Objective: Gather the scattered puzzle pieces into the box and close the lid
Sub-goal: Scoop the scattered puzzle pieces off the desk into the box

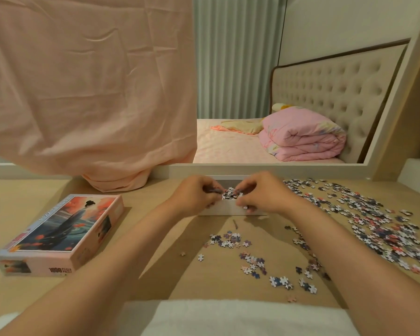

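A white open box [228,207] stands at the far middle of the wooden table. My left hand [197,192] and my right hand [260,192] are cupped together over it, holding a clump of puzzle pieces [229,193] between the fingers above the box. Its inside is mostly hidden by my hands. Many loose puzzle pieces [374,221] lie scattered across the right side of the table, and a smaller scatter [250,258] lies in front of the box. The box lid [58,236], pink with a painted figure, rests picture side up on the left.
A pink cloth [90,93] hangs over the left part of a large mirror [289,88] behind the table and droops onto the tabletop. A white towel [228,318] lies along the near table edge. The bare table surface [155,238] lies between lid and pieces.
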`<state>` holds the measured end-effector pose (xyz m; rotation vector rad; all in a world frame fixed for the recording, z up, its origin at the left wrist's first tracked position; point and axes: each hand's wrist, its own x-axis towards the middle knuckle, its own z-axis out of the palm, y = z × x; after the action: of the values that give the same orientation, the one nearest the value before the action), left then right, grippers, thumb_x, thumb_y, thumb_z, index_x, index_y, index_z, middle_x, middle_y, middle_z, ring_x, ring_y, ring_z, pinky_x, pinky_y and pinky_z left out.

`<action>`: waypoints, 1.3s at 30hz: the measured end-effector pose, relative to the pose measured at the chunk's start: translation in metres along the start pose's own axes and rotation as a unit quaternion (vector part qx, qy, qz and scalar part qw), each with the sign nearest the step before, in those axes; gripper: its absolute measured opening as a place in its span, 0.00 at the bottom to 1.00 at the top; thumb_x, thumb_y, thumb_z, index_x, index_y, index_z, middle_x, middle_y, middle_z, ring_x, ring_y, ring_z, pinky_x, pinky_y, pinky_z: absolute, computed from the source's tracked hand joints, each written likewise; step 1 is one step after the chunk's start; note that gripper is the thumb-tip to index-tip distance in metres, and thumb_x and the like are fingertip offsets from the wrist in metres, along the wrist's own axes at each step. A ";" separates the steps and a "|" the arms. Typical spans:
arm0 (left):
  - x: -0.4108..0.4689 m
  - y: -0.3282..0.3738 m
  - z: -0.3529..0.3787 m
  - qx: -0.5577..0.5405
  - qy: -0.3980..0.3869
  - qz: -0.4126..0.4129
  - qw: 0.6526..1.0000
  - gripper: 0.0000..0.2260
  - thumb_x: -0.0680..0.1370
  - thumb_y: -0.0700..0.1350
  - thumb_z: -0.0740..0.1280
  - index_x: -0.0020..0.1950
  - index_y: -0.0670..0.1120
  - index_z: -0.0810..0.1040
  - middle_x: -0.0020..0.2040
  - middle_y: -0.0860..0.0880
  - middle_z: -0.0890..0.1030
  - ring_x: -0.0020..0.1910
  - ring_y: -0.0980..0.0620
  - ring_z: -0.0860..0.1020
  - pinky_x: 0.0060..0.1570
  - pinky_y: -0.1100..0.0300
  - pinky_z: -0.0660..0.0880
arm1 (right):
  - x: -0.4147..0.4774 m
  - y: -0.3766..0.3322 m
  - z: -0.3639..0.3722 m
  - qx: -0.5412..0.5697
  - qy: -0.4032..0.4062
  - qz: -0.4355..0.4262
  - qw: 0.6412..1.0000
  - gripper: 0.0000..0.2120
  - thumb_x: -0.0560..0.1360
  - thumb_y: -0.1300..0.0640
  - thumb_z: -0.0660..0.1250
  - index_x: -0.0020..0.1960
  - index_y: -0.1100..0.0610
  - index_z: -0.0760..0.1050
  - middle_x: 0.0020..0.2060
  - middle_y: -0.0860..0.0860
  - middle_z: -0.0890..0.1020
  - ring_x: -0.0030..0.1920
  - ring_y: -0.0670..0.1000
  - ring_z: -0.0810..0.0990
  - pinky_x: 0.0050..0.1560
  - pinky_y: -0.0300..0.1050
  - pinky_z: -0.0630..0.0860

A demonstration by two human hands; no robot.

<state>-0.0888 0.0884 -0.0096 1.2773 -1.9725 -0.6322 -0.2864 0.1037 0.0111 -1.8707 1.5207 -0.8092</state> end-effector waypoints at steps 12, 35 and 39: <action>0.052 -0.005 0.004 0.169 -0.055 0.010 0.984 0.16 0.78 0.51 0.69 0.62 0.46 0.81 0.57 0.48 0.83 0.53 0.53 0.80 0.54 0.59 0.74 | 0.054 0.012 -0.005 -0.141 -0.010 -0.043 0.989 0.12 0.79 0.58 0.66 0.61 0.52 0.81 0.49 0.48 0.83 0.43 0.45 0.79 0.43 0.38 0.72; -0.076 -0.012 -0.029 0.224 -0.203 -0.012 0.953 0.07 0.73 0.46 0.70 0.49 0.55 0.82 0.42 0.58 0.81 0.39 0.62 0.76 0.38 0.74 0.69 | -0.036 0.005 0.018 -0.319 -0.141 -0.051 0.936 0.17 0.79 0.65 0.60 0.34 0.52 0.75 0.33 0.45 0.73 0.35 0.47 0.71 0.38 0.39 0.69; -0.075 -0.017 -0.020 0.189 -0.155 0.017 0.970 0.07 0.74 0.44 0.70 0.47 0.56 0.82 0.42 0.56 0.83 0.40 0.59 0.78 0.40 0.72 0.71 | -0.046 0.009 0.016 -0.267 -0.138 -0.058 0.952 0.14 0.80 0.64 0.61 0.54 0.54 0.84 0.49 0.46 0.84 0.47 0.46 0.79 0.53 0.41 0.76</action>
<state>-0.0428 0.1496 -0.0306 1.4302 -2.4571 -0.4750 -0.2868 0.1484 -0.0102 -2.3597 1.5583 -0.1620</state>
